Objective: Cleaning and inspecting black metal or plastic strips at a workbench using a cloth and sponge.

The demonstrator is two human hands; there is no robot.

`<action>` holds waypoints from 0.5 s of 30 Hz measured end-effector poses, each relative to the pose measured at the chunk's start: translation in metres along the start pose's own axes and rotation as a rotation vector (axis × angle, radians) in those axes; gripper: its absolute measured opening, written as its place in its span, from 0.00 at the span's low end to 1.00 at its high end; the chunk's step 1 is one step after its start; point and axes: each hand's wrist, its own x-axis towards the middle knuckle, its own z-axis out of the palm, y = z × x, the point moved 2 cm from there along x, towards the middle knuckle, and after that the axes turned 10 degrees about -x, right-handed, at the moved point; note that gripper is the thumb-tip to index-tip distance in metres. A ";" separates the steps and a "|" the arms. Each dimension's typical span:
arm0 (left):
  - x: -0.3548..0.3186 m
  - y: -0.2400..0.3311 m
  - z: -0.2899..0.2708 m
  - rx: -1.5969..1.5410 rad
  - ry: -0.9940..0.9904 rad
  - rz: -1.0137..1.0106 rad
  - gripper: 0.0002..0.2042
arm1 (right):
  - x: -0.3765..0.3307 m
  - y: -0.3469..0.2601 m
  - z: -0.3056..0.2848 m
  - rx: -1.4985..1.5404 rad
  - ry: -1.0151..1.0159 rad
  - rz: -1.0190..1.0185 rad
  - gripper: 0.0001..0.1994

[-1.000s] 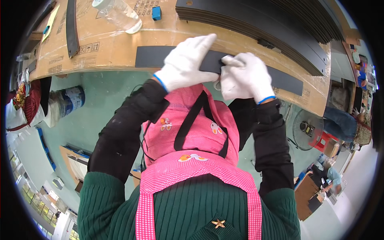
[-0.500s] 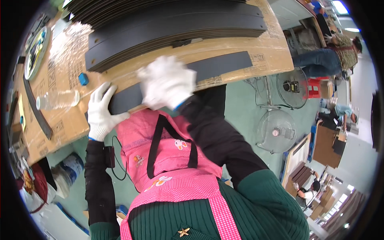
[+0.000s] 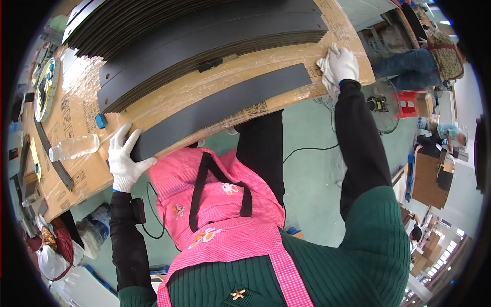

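A long dark grey board (image 3: 225,105) lies flat along the near edge of the cardboard-covered table (image 3: 286,57). At its left end my left hand (image 3: 124,158), in a white knit glove, rests with thumb and fingers spread around the end. My right hand (image 3: 341,64), gloved the same way, is closed on a crumpled white cloth (image 3: 330,77) beyond the board's right end, near the table's right corner. Behind the board rises a stack of similar dark boards (image 3: 215,38), some with holes near their ends.
Left of the board are a small blue block (image 3: 101,121), a clear bottle (image 3: 74,147) lying on its side, a dark curved strip (image 3: 60,174) and a round dial-like object (image 3: 47,89). A floor fan (image 3: 383,105) and a co-worker (image 3: 424,64) are off to the right.
My right hand has swept from the board's middle to the right, past its end, with the cloth. The left hand stays at the left end. The view has shifted slightly.
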 end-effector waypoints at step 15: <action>0.059 -0.025 -0.022 0.181 0.211 -0.709 0.29 | -0.207 -0.046 -0.079 1.175 -0.040 -0.006 0.12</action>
